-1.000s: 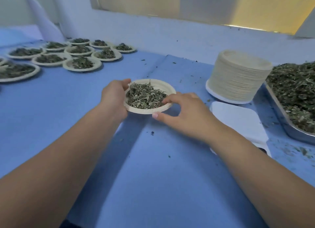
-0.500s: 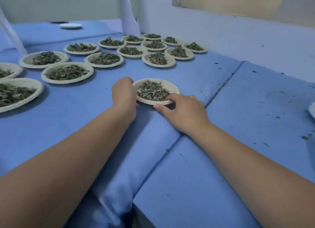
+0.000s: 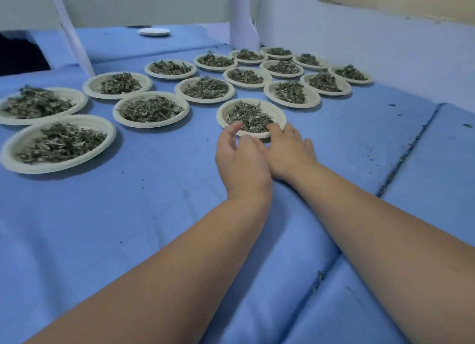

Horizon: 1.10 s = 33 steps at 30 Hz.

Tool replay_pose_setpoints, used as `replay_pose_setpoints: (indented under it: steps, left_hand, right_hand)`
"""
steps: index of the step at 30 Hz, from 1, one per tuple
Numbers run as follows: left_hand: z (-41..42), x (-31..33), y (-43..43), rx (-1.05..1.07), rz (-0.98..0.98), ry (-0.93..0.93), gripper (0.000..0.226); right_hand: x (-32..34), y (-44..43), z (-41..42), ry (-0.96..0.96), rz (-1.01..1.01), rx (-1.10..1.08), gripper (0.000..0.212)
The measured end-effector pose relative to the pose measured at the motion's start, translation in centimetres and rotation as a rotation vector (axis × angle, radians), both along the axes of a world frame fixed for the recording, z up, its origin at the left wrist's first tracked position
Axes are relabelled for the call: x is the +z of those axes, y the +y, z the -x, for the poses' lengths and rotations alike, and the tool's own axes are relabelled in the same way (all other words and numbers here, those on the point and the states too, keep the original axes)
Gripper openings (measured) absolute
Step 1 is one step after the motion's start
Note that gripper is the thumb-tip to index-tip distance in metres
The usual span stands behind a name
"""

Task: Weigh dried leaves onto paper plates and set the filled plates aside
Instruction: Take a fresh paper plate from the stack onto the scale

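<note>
The blue table (image 3: 128, 215) carries rows of filled plates (image 3: 151, 124). The plate (image 3: 221, 116) nearest the person sits flat at the front of those rows. The left hand (image 3: 241, 161) and right hand (image 3: 290, 153) touch its near rim, fingers loose and apart, not clamped. A careless nudge could tip the light plate and scatter its leaves (image 3: 249, 116).

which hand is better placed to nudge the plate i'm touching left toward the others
Probably right. The right hand touches the near-right rim of the plate, so it can push leftward; the left hand sits at the near-left rim, in its way.
</note>
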<state>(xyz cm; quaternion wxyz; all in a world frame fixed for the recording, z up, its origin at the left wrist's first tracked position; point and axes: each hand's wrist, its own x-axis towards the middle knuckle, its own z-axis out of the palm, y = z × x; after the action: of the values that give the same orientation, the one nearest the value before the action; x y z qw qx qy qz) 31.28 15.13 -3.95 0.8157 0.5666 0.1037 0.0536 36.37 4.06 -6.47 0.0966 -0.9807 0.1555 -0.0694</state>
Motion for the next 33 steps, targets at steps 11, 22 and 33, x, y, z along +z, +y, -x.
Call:
replay_pose_setpoints:
  steps: [11,22,33]
  left_hand:
    - [2.7,0.6,1.1,-0.149,-0.025,-0.016,0.034]
    - [5.5,1.2,1.1,-0.192,-0.022,-0.099,0.024]
    - [10.3,4.0,-7.8,-0.395,-0.008,-0.069,0.041]
  right_hand:
    - [1.1,0.6,-1.6,0.054,-0.033,-0.032,0.068]
    - [4.6,1.4,5.9,-0.106,-0.106,0.110,0.065]
    - [8.2,-5.0,17.8,-0.320,-0.128,-0.026,0.061]
